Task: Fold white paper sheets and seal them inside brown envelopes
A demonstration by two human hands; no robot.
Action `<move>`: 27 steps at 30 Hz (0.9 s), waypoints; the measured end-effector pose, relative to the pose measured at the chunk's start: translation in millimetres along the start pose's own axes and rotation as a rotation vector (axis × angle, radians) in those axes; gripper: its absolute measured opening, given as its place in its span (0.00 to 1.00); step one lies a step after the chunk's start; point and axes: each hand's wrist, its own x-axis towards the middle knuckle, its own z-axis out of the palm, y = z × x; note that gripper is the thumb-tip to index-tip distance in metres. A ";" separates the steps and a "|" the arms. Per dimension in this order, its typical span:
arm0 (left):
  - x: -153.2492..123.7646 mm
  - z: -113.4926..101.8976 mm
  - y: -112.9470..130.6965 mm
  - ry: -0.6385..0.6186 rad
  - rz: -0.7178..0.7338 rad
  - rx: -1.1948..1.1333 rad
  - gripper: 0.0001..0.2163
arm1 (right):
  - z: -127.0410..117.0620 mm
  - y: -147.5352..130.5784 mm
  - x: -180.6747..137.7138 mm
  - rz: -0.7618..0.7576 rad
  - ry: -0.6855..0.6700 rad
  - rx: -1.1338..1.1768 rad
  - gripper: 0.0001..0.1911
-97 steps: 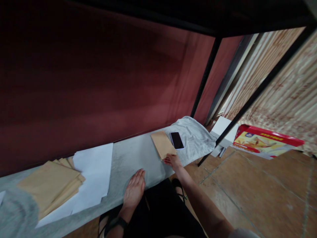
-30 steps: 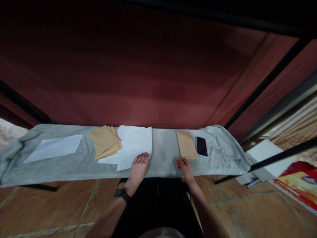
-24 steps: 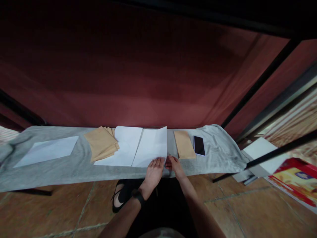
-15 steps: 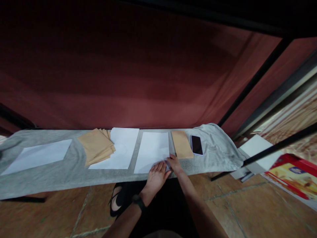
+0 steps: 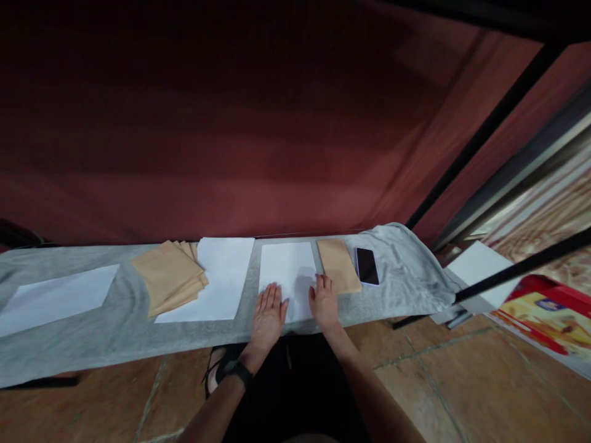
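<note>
A sheet of white paper [image 5: 290, 271] lies on the grey cloth in front of me. My left hand [image 5: 269, 317] rests flat at its lower left, with fingers stretched out and thumb apart. At the sheet's right edge is my right hand [image 5: 324, 303], palm down, its fingers slightly bent and the thumb on the paper. Just beyond the right fingers sits a brown envelope [image 5: 339, 264]. More white paper [image 5: 224, 280] lies to the left, partly covered by a fanned stack of brown envelopes [image 5: 170, 274].
A phone [image 5: 367, 266] lies right of the single envelope. Another white sheet [image 5: 60, 295] is at the far left of the cloth-covered table [image 5: 138, 344]. A dark red panel [image 5: 277, 203] stands behind. A red and yellow box [image 5: 549, 320] is on the right.
My hands were close together at the sheet's lower right corner. The left has moved left to the lower left side; the right has slid slightly up along the right edge.
</note>
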 end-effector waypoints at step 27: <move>146.3 47.5 -26.0 -0.115 0.001 0.012 0.25 | 99.7 -0.7 123.5 -0.277 -0.178 -0.385 0.23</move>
